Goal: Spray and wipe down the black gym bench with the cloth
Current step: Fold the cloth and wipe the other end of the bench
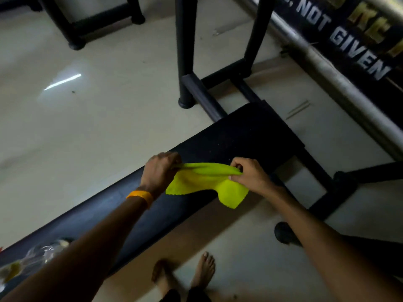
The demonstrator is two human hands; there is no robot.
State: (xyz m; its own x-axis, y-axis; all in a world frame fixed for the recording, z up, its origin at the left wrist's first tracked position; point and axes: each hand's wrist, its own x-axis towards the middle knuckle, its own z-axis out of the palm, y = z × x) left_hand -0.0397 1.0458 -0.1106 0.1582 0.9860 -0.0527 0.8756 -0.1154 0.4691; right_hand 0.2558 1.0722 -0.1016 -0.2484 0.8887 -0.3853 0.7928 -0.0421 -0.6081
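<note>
A: Where's your cloth (207,182)?
B: Stretched above the flat, matte black bench (239,131). Your left hand (160,168) and right hand (248,173) each pinch a corner of the limp, zigzag-edged yellow-green fabric.

The dark banner (340,40) by the wall reads "NOT GIVEN".

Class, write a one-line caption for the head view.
Over the black gym bench, the left hand and right hand pinch the top edge of a yellow-green cloth, holding it spread.
</note>
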